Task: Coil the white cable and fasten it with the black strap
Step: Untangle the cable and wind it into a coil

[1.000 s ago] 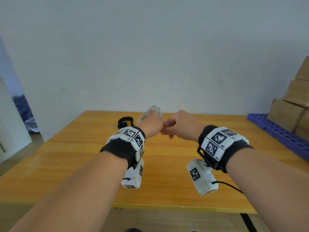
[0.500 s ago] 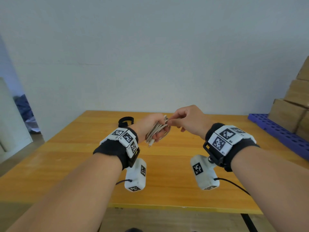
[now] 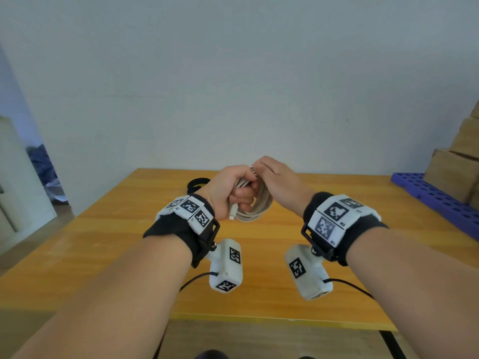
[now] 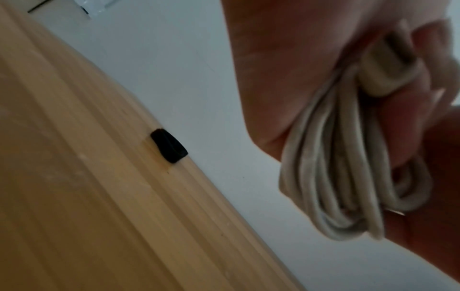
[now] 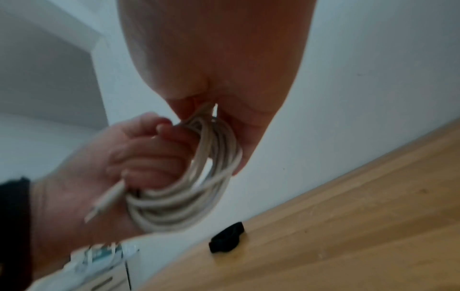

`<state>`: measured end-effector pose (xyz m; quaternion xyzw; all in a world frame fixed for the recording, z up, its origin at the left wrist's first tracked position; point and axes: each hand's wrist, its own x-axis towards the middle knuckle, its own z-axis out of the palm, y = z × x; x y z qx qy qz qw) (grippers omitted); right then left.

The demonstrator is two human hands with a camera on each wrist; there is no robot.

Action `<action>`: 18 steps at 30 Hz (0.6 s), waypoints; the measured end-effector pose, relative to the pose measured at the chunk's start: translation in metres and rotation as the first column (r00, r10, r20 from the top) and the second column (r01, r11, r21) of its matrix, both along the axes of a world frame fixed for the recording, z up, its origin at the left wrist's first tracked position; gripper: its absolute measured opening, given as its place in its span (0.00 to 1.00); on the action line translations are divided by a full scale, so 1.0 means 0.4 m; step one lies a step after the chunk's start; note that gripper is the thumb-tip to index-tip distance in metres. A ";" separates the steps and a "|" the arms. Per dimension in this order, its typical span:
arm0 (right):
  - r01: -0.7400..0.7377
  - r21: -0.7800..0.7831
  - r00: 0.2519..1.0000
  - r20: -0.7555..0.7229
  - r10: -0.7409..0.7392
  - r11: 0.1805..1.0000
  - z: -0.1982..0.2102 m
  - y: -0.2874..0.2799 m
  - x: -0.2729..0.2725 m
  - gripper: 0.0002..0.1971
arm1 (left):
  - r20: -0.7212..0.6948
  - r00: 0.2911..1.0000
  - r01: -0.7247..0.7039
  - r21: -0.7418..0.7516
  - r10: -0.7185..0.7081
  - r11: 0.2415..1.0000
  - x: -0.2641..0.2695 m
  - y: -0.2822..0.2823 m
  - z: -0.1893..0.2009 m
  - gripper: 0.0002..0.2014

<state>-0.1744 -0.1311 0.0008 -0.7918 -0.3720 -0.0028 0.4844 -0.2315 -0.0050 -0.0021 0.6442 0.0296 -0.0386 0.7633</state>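
Left hand (image 3: 228, 190) clenched round coiled white cable (image 3: 255, 208) above the wooden table (image 3: 129, 242), loops hanging downward, plug end (image 3: 232, 212) pointing down, right hand (image 3: 278, 182) pinching the coil's top, black strap (image 3: 197, 183) lying on the table's far edge

The black strap (image 3: 198, 183) lies at the far edge of the wooden table (image 3: 129, 242), just behind the left hand (image 3: 230, 190), with bare tabletop on its left and near sides. To the strap's far right, a blue pallet (image 3: 435, 195) carrying cardboard boxes (image 3: 453, 167) blocks the table's right side.
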 end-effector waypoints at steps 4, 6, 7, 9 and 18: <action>0.076 0.038 0.990 0.113 -0.080 0.996 -0.016 0.020 -0.001 0.15 | -0.022 0.996 -0.088 -0.007 0.087 0.996 0.006 0.008 0.013 0.11; 0.072 -0.001 0.991 0.112 -0.071 0.997 -0.018 0.034 0.004 0.14 | -0.044 0.994 -0.093 0.040 0.095 0.995 0.006 0.024 0.011 0.12; 0.051 -0.039 0.995 0.091 -0.047 0.998 -0.015 0.044 0.006 0.13 | -0.063 0.994 -0.087 0.056 0.090 0.995 0.003 0.035 0.006 0.12; -0.004 -0.108 1.000 -0.007 0.003 0.994 -0.003 0.065 0.010 0.11 | -0.103 0.993 -0.060 0.062 0.066 0.996 -0.007 0.061 -0.008 0.13; -0.008 -0.087 0.951 -0.309 -0.020 0.996 -0.006 0.171 0.051 0.18 | -0.111 0.960 -0.240 0.140 0.256 0.961 -0.035 0.222 -0.003 0.20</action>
